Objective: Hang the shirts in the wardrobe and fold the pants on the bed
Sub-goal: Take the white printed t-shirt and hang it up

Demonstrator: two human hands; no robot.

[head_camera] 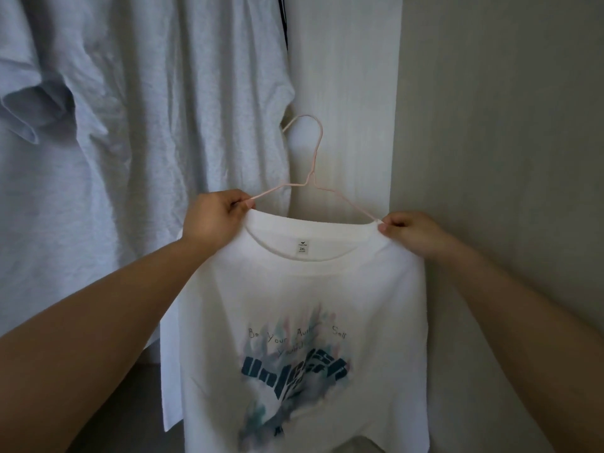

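Observation:
A white T-shirt (304, 299) with a teal and grey print and a 2XL neck label hangs in front of me on a thin pink wire hanger (313, 158). The hanger's arms run inside the collar and its hook stands free above, touching nothing that I can see. My left hand (212, 217) pinches the left side of the collar together with the hanger arm. On the other side, my right hand (411, 233) pinches the collar's right end and the wire there.
A light grey T-shirt (130, 142) hangs at the left, filling that side, with a white garment (343, 93) behind the hanger. A dark strip (282, 18) shows at the top between them. A beige wardrobe wall (506, 142) closes the right side.

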